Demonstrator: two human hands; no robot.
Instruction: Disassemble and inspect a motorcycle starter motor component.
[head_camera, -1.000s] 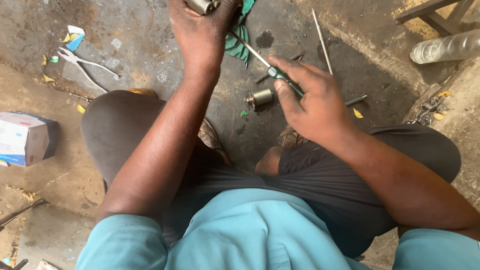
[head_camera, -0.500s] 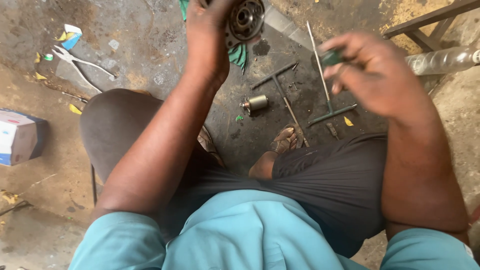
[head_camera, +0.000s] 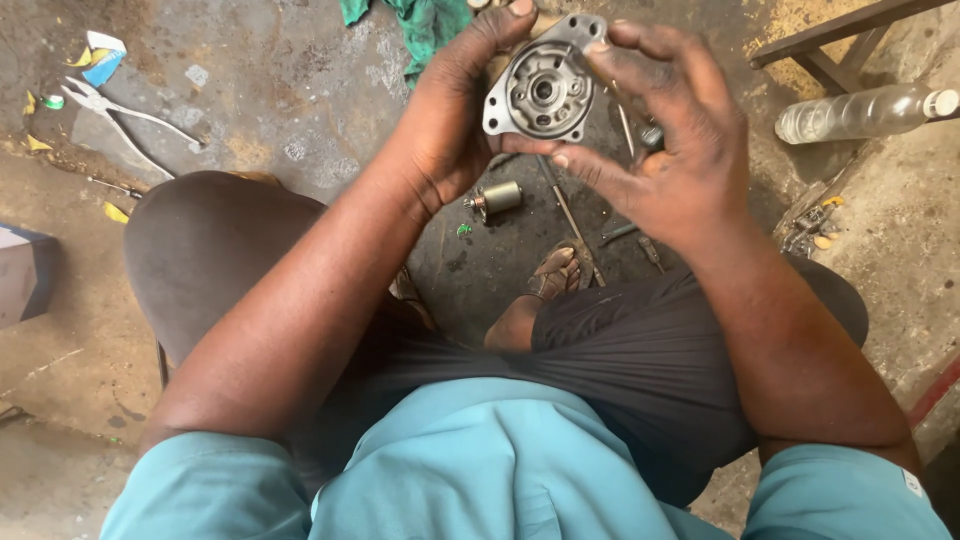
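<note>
Seated person, both hands raised above the knees. The left hand (head_camera: 450, 120) and right hand (head_camera: 665, 150) each close their grip on a grey metal housing (head_camera: 545, 92), its open face toward the camera; nothing yet sits inside it. Beyond, on the floor: a small cylindrical motor part (head_camera: 497, 198), thin rods (head_camera: 565, 215), pliers (head_camera: 125, 118), a green rag (head_camera: 425, 22).

Even daylight, soft shadows, sharp.
</note>
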